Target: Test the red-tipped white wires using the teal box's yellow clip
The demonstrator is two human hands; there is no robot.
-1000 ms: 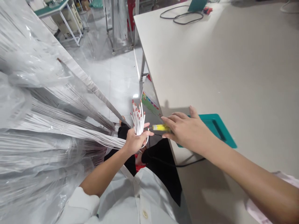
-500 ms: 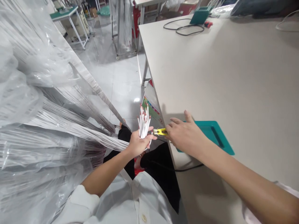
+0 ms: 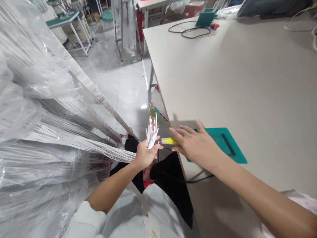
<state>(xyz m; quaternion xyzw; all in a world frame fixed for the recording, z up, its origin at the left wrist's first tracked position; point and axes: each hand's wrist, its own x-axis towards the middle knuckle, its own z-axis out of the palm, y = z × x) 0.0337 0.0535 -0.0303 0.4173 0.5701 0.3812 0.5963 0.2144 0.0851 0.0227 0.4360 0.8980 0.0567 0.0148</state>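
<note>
My left hand (image 3: 144,155) is closed round a bundle of thin white wires with red tips (image 3: 151,132), whose ends stick upward; the strands trail off left into larger bundles (image 3: 74,138). My right hand (image 3: 195,143) grips a small yellow tool (image 3: 169,141) at the table's near edge, its tip pointing at the wire bundle a few centimetres away. A thin black cord (image 3: 188,180) runs from the tool area down below the table edge.
A teal tray (image 3: 226,143) lies on the beige table (image 3: 235,72) just behind my right hand. Clear plastic sheeting over wire bundles (image 3: 29,99) fills the left. A black cable loop (image 3: 189,30) and teal box (image 3: 206,16) sit at the far table end. Racks stand on the floor beyond.
The view has shifted slightly; my left hand keeps the wire bundle upright and my right hand stays beside it with the yellow tool, barely moved.
</note>
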